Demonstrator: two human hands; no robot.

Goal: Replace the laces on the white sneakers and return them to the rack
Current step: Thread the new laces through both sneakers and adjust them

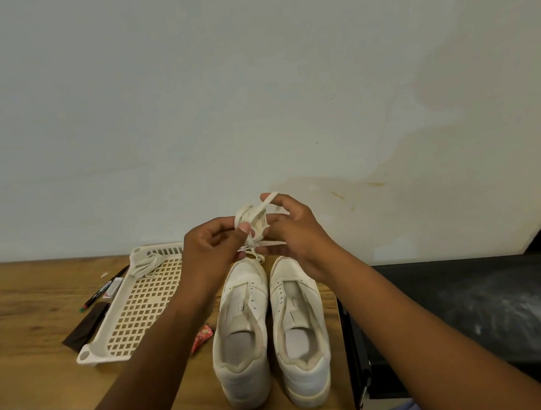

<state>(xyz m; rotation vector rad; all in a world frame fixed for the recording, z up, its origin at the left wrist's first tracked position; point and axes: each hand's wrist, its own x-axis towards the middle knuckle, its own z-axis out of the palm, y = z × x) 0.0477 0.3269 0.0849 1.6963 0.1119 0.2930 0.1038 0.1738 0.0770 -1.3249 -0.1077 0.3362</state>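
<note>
From the head camera I see both hands raised above the toes of the two white sneakers. The left hand (214, 243) has its fingers curled in, thumb and forefinger pinching a bundled white lace (253, 219). The right hand (295, 232) is curled on the same bundle from the other side, with a loop of lace running over its raised forefinger. So each grip is closed on the lace, and loose ends hang down from the bundle toward the shoe toes.

The left sneaker (241, 336) and the right sneaker (301, 331) stand side by side on the wooden tabletop (22, 340), heels toward me, toes toward the wall (244, 70). Their eyelet rows look bare, with the tongues showing and no lace threaded through.

Just left of the sneakers lies a cream perforated tray (138, 308), set at an angle. A second bundled lace (144, 266) rests in its far corner. Beside the tray's left edge lie a marker pen (101, 290) and a dark flat strip (85, 327), and a small red wrapper (201, 337) lies between the tray and the left sneaker. To the right of the tabletop is a black surface (482, 307), smudged with pale marks.
</note>
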